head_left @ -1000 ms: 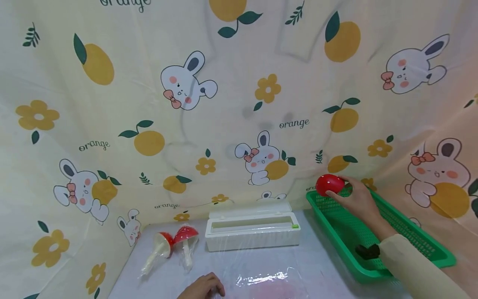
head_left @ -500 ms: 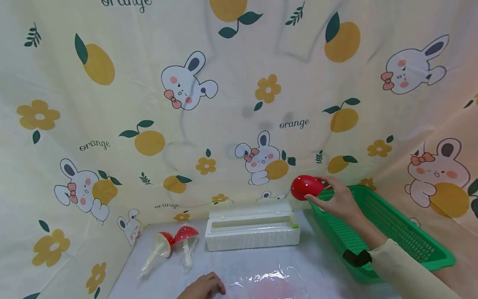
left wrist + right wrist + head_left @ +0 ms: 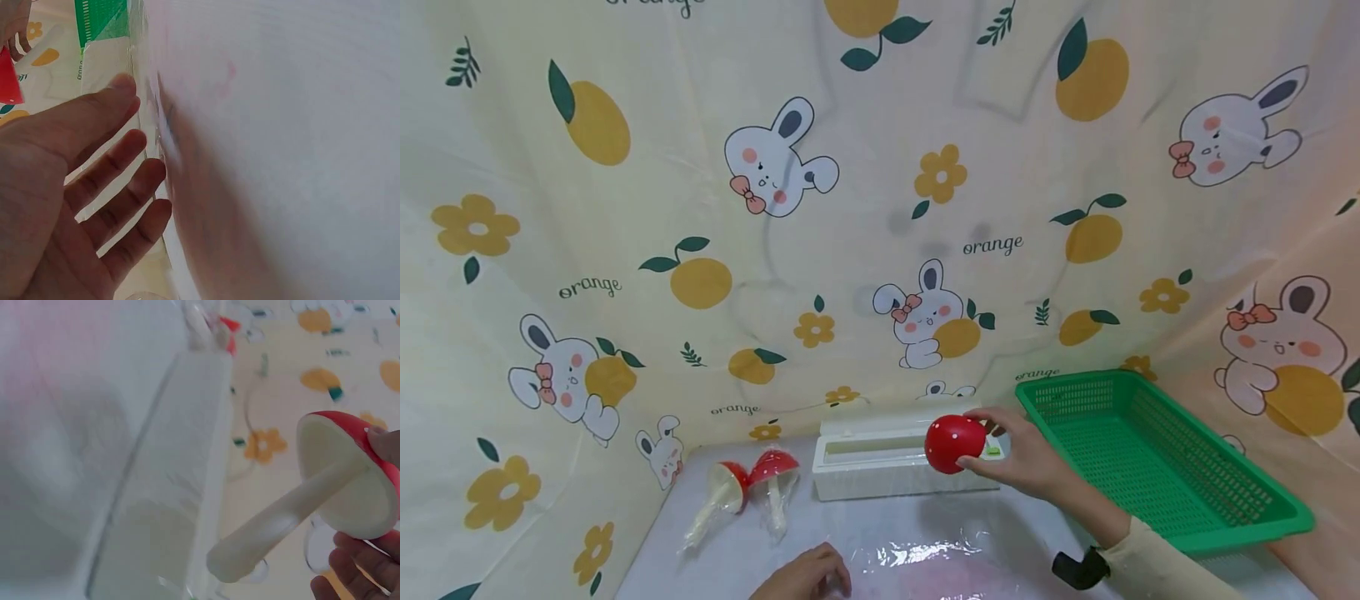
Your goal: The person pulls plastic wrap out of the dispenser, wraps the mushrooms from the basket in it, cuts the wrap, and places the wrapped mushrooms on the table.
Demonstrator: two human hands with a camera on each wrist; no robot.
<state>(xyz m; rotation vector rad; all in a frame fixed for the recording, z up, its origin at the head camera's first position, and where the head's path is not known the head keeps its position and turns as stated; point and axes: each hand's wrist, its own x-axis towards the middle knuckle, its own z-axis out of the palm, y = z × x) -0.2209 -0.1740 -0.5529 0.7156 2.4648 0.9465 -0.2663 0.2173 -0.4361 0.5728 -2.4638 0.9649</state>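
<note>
A toy mushroom (image 3: 953,444) with a white-spotted red cap is held by its cap between the thumb and fingers of my right hand (image 3: 1026,462), in front of the white box. The right wrist view shows its pale stem (image 3: 281,522) pointing away from the palm. My left hand (image 3: 805,575) lies low at the table's front, at the left edge of a sheet of clear plastic film (image 3: 940,552). Its fingers are loosely bent, fingertips right at the film in the left wrist view, with nothing seen between them.
A long white cling film box (image 3: 880,482) stands at the table's back, lid raised. Left of it lie two film-wrapped toy mushrooms (image 3: 724,498). A green plastic basket (image 3: 1247,533) stands on the right. A printed cloth (image 3: 865,233) hangs behind and around the table.
My right hand has carried the toy mushroom left and down from above the green basket to in front of the box. The left hand has stayed nearly where it was.
</note>
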